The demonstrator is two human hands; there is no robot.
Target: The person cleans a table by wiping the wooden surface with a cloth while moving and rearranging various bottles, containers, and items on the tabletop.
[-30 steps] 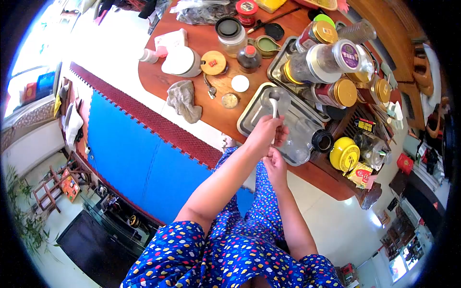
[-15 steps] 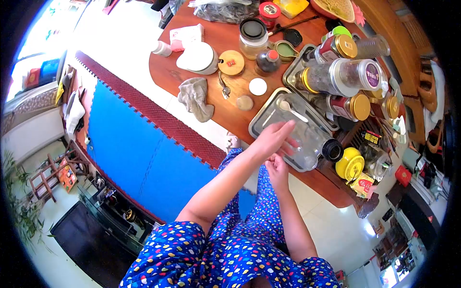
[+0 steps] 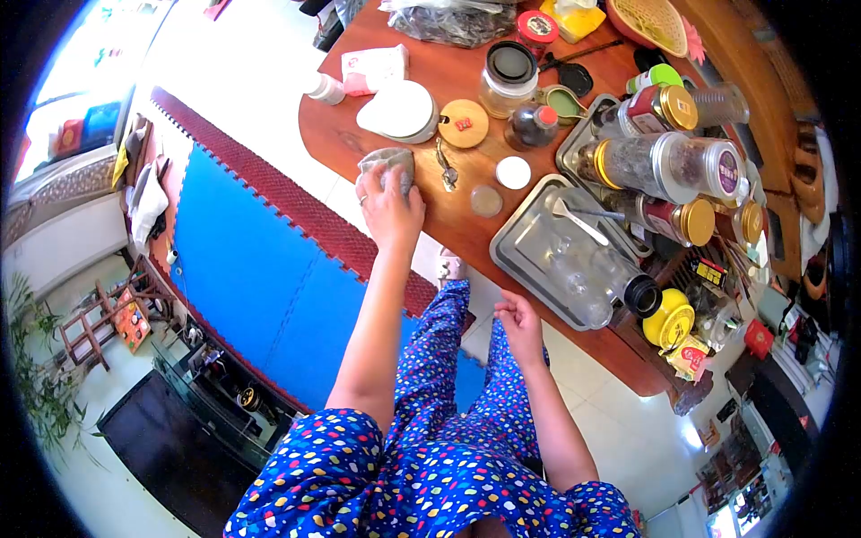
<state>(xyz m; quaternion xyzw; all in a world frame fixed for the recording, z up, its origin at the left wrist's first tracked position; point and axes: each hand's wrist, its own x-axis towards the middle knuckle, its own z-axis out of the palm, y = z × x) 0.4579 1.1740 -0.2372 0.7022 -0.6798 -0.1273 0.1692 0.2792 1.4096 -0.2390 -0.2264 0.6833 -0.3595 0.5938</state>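
My left hand lies over the bunched grey cloth at the table's near left edge, its fingers bent round it. Part of the cloth is hidden under the palm. Just off the front edge of the table, my right hand is held with loosely bent fingers, and nothing shows in it. A white spoon rests over the grey tray, beside a clear bottle with a black neck ring. Left of the tray are a small round clear-topped container and a white round lid.
Stacked jars stand on a second tray at the right. A dark bottle with a red cap, a black-lidded jar, a wooden disc and a white container stand farther back. Blue mats cover the floor at left.
My left hand has let go of the spoon, which now lies at the tray, and has moved left onto the cloth. My right hand stays low, its fingers looser. The view has shifted.
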